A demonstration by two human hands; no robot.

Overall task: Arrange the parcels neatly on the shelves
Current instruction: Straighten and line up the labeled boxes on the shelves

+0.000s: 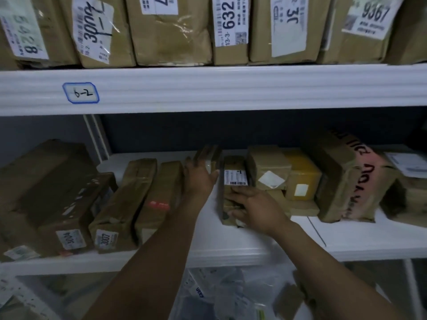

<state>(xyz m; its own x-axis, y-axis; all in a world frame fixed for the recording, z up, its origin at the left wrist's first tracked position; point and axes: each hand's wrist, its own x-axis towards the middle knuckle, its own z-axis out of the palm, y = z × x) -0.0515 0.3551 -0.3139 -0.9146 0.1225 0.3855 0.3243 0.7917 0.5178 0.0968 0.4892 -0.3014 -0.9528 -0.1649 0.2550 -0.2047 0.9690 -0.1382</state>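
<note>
- A head-worn camera looked into white shelving. The middle shelf [208, 250] held brown parcels in two groups, with a bare strip of board between them where both hands reached in.
- The parcel being handled was a narrow upright parcel [235, 179] with a white barcode label. It stood at the left end of the right-hand group, just beside a small taped box [269, 172] stacked on another box.
- Risk, as a judgement: the narrow parcel stood tall on a small base, so a push high on its face could have tipped it backward or sideways into the bare strip.
- Another risk: sliding it rightward could have nudged the stacked box off its perch or crowded the yellow box [302, 179] beyond it.
- A third: the left forearm passed close to a long parcel [161, 192] and might have skewed it.
- The right hand [253, 209] was open, with its fingers spread and its tips touching the lower front of the narrow parcel. It pressed the parcel rather than wrapping round it.
- The left hand [198, 176] was also open, with its fingers straight and laid flat against a small dark parcel [211, 155] further back. Its thumb pointed toward the labelled parcel. Dim light hid whether the thumb touched it.
</note>
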